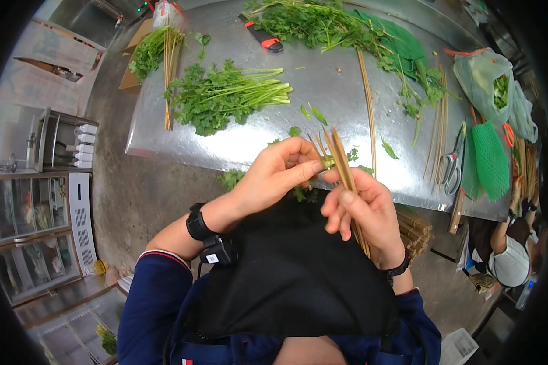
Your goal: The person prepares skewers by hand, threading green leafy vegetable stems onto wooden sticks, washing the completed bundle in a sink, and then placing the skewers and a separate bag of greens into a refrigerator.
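Observation:
My left hand (285, 171) pinches a small bunch of green herb stems (329, 163), its leaves hanging below over the table's front edge. Some thin stick tips stand at those stems; whether they pierce them I cannot tell. My right hand (363, 205) holds a bundle of thin wooden skewers (344, 164), upper ends angled up and left, close beside the left fingertips. A pile of leafy herbs (228, 93) lies on the metal table (319, 86) beyond my left hand. Long skewers (367, 105) lie on the table beyond my right hand.
A black and orange-red tool (262, 35) lies near a large herb heap (310, 20). Skewers with herbs (168, 68) rest at the left. Scissors (452, 171), a green mesh (491, 159) and plastic bags (484, 82) are at the right. Another person (509, 260) is at far right.

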The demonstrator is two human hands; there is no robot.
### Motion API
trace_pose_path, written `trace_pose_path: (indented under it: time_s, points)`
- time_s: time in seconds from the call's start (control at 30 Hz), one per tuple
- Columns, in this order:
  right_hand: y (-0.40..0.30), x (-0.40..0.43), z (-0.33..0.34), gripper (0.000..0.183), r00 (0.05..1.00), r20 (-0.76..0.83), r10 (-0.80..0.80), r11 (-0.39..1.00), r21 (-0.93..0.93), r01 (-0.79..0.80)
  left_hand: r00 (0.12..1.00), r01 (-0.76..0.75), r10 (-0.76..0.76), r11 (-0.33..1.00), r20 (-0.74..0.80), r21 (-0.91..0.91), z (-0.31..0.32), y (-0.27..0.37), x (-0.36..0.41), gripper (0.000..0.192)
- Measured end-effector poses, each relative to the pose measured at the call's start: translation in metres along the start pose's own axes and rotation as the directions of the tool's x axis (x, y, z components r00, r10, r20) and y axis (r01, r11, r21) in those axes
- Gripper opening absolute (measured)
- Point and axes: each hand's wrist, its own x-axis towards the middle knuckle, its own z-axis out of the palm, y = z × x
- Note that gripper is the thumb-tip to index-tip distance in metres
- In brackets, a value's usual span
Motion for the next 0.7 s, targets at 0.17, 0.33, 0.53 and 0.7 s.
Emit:
trace_pose_path:
  time_s: [0.17,0.33,0.53,0.7]
  points:
    - [0.011,0.008,-0.018,0.030,0.981,-0.131,-0.141,0.976,0.149,0.160,0.855,-0.183,0.510,0.465,-0.093,0.866,-0.067,0.020,0.079,0.018]
    - [0.010,0.013,-0.020,0.029,0.990,-0.086,-0.108,0.984,0.134,0.119,0.843,-0.004,0.538,-0.045,0.027,0.999,-0.128,-0.008,0.161,0.019]
    - [0.008,0.010,-0.025,0.030,0.987,-0.114,-0.117,0.984,0.119,0.131,0.838,0.023,0.538,0.119,-0.084,0.993,-0.138,-0.013,0.174,0.016]
    - [0.011,0.011,-0.022,0.031,0.981,-0.112,-0.157,0.980,0.108,0.169,0.404,-0.607,0.874,0.478,-0.272,0.635,-0.144,0.084,0.102,0.015]
